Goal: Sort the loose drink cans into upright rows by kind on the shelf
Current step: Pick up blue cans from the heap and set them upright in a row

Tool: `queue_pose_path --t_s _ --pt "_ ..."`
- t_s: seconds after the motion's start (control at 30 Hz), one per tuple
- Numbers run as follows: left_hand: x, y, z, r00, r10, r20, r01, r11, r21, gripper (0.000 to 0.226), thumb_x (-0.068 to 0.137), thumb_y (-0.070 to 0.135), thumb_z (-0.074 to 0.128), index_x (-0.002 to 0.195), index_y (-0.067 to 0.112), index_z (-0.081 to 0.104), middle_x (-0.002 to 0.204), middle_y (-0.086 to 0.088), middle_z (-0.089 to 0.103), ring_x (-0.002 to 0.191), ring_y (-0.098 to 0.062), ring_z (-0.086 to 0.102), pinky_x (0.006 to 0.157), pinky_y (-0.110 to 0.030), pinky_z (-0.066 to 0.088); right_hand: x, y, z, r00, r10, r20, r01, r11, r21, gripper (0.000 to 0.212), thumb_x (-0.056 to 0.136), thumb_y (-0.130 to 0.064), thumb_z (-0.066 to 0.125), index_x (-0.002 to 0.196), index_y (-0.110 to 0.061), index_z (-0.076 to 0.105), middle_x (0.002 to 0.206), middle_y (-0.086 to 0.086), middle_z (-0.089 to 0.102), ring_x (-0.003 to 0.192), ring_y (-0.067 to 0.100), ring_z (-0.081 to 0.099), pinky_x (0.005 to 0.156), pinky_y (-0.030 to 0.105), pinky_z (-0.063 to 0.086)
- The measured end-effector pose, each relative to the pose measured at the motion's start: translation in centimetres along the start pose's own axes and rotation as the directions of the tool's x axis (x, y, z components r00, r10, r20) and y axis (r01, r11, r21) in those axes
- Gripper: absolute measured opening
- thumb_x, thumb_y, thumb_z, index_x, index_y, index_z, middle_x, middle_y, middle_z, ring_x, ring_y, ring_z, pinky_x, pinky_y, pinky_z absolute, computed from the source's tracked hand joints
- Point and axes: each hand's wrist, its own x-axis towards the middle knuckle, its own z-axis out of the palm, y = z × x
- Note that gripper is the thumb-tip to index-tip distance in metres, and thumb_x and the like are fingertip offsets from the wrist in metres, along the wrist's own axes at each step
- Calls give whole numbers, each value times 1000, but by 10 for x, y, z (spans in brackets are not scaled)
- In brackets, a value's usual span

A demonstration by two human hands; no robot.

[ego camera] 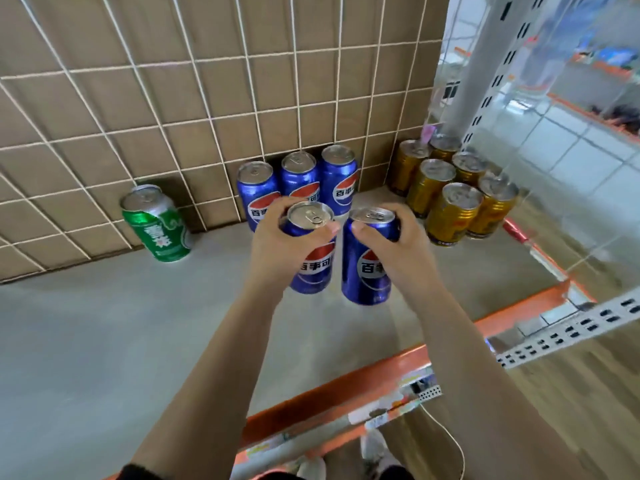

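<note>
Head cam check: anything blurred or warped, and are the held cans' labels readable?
Head view: wide-angle distortion bows the wire grid; the far right beyond the clear panel is smeared and overexposed; blue cans in the left hand and right hand are sharp, labels legible; gold cans show mild glare.

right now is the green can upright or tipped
Upright: the green can stands on its base on the shelf, lid facing up.

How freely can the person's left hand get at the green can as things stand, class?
Probably not at once: the left hand grips a blue can, so it is full. Otherwise the way looks free: the green can stands alone, with bare shelf between it and the hand.
</note>
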Motion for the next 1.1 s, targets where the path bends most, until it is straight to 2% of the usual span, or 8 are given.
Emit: queue_pose_path --t_s 0.17,0.37,0.5,0.77,0.9,0.93,1.03,1.1 --pt "19 -2 21 994 11 -112 -2 997 80 49 64 29 82 109 25 65 102 12 69 97 -3 64 85 -27 52 55 6 -18 982 -134 132 144 987 -65 39 77 -31 73 110 -28 52 104 -14 58 91 -2 56 73 11 43" --pt "32 -12 43 971 -3 -238 35 990 134 58 66 31 84 118 22 62 107 8 69 100 -7 64 87 -28 53 101 16 -22 926 -249 283 297 944 -144 48 71 -37 77 112 -23 56 112 -5 62 105 13 56 92 32 48" --pt "37 -14 46 937 1 -348 53 988 144 54 69 26 83 118 19 62 106 7 69 97 -5 64 80 -21 51 114 16 -19 884 -323 339 387 911 -141 49 72 -35 78 113 -19 56 110 -7 61 106 13 53 92 29 45" --pt "39 -14 45 946 18 -324 50 978 200 46 74 24 79 116 23 60 105 11 65 102 -11 63 87 -30 53 120 24 -15 895 -317 315 359 929 -85 52 73 -30 79 116 -20 51 113 -7 57 114 19 47 88 26 43" --pt "37 -11 43 959 -14 -284 105 946 307 55 80 34 71 131 28 50 117 9 58 106 -9 54 77 -14 47 117 25 -15 896 -333 294 385 912 -141 56 74 -35 77 120 -21 50 117 -7 56 112 12 46 89 25 43" --pt "37 -12 43 962 -18 -271 110 940 324 56 82 36 70 133 30 47 120 8 57 106 -9 52 78 -16 49 116 26 -15 896 -328 300 386 908 -163 57 75 -36 76 122 -20 49 120 -6 56 111 9 44 89 24 42" --pt "34 -13 44 964 -24 -265 108 945 310 56 82 36 69 133 33 46 124 5 57 109 -12 53 86 -38 55 113 24 -17 897 -313 312 383 903 -197 60 75 -37 75 125 -20 47 123 -3 54 109 6 43 86 21 37" --pt "33 -14 45 960 -10 -281 96 951 292 56 82 34 70 133 31 46 121 6 57 110 -12 54 87 -39 55 112 22 -18 898 -319 301 392 893 -222 61 75 -38 76 126 -20 47 123 -1 54 111 10 47 86 22 38"
